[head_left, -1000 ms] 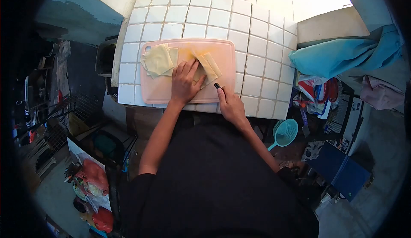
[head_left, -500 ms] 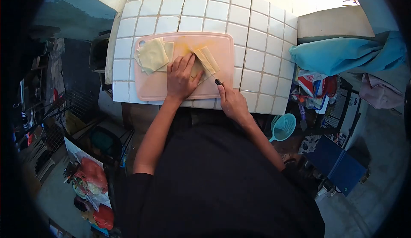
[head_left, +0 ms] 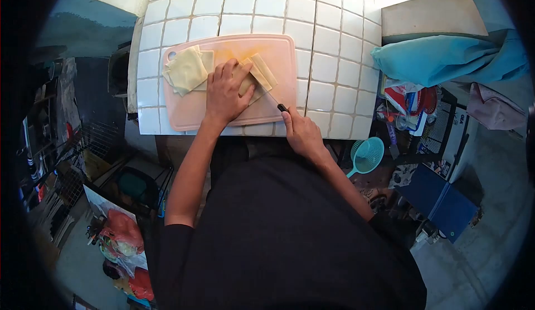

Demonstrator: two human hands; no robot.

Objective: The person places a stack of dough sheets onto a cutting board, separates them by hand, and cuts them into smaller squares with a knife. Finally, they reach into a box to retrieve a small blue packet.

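Observation:
A pink cutting board [head_left: 195, 109] lies on a white tiled counter [head_left: 329, 59]. My left hand [head_left: 224, 91] presses flat on a pile of pale yellow sheets [head_left: 257, 76] in the middle of the board. My right hand [head_left: 301, 133] grips a black-handled knife [head_left: 281, 107] at the board's near right edge, its blade reaching toward the sheets. A second stack of yellow sheets [head_left: 186, 70] rests at the board's left end, apart from both hands.
A blue cloth [head_left: 446, 62] drapes over a ledge to the right. A teal strainer [head_left: 365, 156] hangs below the counter's right side. Bags and clutter [head_left: 120, 235] sit on the floor at lower left. A dark blue box [head_left: 440, 207] stands at lower right.
The view has shifted, so board and hands sit lower-left in the frame. The knife hand has drawn slightly back along the sheets; my left hand stays pressed on them.

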